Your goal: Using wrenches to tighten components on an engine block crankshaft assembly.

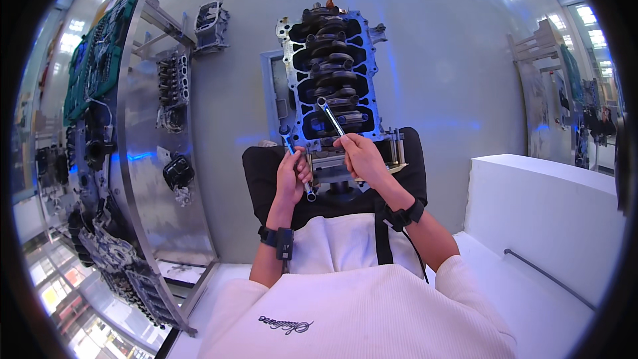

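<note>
In front of me an engine block [371, 80] stands with its open side up, and a dark crankshaft [332, 66] runs along its middle. My left hand [290, 178] is closed around a combination wrench [287, 138] beside the block's near left corner. This wrench's open jaw points away from me, and its ring end shows below my fingers. My right hand [364, 158] grips a second wrench [330, 117] near its lower end. Its ring end lies over the near part of the crankshaft; whether it touches anything there I cannot tell.
To the left stands a metal workbench [143, 103] with a green tool case [100, 60] and several engine parts. On its lower shelf lies a cylinder head [173, 83]; a metal casting [211, 26] sits beyond. At the right is a white box-like partition [531, 193].
</note>
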### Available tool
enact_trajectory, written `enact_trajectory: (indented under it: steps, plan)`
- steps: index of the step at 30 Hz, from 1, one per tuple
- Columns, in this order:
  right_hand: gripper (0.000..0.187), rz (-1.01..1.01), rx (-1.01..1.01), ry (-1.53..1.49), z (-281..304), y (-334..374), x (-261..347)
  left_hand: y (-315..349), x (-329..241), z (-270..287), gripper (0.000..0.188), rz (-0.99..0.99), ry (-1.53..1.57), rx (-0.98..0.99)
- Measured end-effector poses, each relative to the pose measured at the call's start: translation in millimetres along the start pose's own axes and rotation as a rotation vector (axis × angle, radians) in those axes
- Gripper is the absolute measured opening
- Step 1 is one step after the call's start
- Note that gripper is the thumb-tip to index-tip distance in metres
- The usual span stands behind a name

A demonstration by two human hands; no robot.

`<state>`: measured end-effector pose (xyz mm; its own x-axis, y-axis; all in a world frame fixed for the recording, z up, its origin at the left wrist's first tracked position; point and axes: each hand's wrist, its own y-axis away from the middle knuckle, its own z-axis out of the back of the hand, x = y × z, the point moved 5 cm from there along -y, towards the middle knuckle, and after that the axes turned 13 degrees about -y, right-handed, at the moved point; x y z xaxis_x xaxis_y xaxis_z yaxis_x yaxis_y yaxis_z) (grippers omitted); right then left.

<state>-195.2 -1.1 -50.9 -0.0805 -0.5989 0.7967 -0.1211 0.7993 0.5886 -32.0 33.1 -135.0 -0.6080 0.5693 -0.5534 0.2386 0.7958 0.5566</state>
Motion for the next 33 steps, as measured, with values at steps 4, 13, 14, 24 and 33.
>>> enact_trajectory:
  steps: [4, 13, 14, 24, 33]
  plan:
    - [0.031, -0.087, 0.041, -0.089, -8.5, -2.9, -11.7, -0.8, 0.4, -0.7, 0.012, -0.005, -0.01, -0.001]
    - [0.021, -0.24, 0.153, -0.917, -110.8, -31.8, -34.4, 7.6, -0.4, -11.4, 0.015, 0.055, -0.029, -0.378]
    - [0.021, -0.233, 0.151, -0.925, -119.7, -36.1, -32.4, 8.8, -1.6, -16.8, 0.014, 0.064, 0.035, -0.436]
    - [0.023, 0.109, 0.291, -0.584, -133.2, -18.4, 2.2, -2.5, 11.9, 19.1, 0.014, 0.005, 0.03, -0.027]
    - [0.029, 0.036, -0.037, -0.149, -7.8, 4.6, -2.6, -0.2, 0.1, 0.0, 0.013, 0.014, -0.002, -0.014]
